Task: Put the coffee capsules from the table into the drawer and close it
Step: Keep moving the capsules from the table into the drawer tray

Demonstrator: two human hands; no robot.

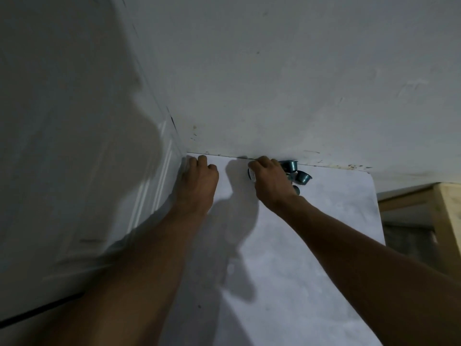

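Currently gathering step: right hand (270,181) curls round capsule (251,174), foil lid showing; other capsules (300,177) cluster at its 3 o'clock, on table (324,221) by wall (274,96). Left hand (199,176) curled at 9 o'clock, contents unclear. Drawer unseen; next move likely needs lift and carry.

Pale, mottled table (299,245), far right corner rounded. Holds a cluster of teal coffee capsules (303,178) along the far edge.
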